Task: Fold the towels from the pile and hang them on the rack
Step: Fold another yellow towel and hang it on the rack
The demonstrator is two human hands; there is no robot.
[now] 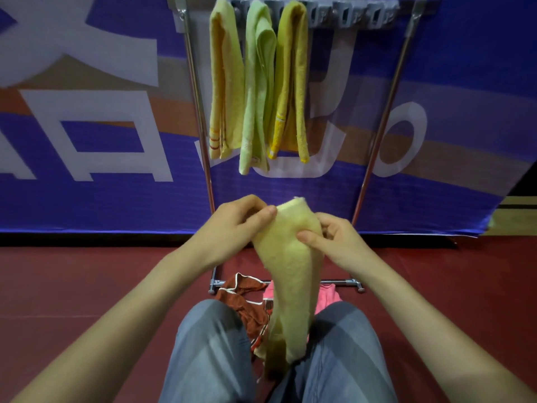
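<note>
Both hands are on one towel. Left hand (pixel 241 219) pinches the top corner of the pale yellow towel (pixel 290 271) between thumb and fingers. Right hand (pixel 334 237) pinches the opposite edge slightly lower, thumb on the front, fingers curled behind.

The towel's long axis is near vertical. Its top end is at the hands and the rest hangs down between the knees, with the lower end bunched near the lap. It looks narrowed lengthwise already, but I can't tell how many layers.

The rack (pixel 197 91) stands straight ahead, and its top rail is well above the hands. Three are hung side by side at the rail's left: yellow towel (pixel 225 82), green towel (pixel 257 88), mustard towel (pixel 292 82). The free clips (pixel 363 14) are to the right of the mustard one, so the right hand is on the nearer side.

Judgement: the next move is up and forward, slightly right. The top end leads and the towel's length needs to go over the rail.

The pile is on the floor (pixel 87 271) by the rack's base bar: brown towel (pixel 241 298) and pink towel (pixel 327 295), both partly hidden behind the held one.
</note>
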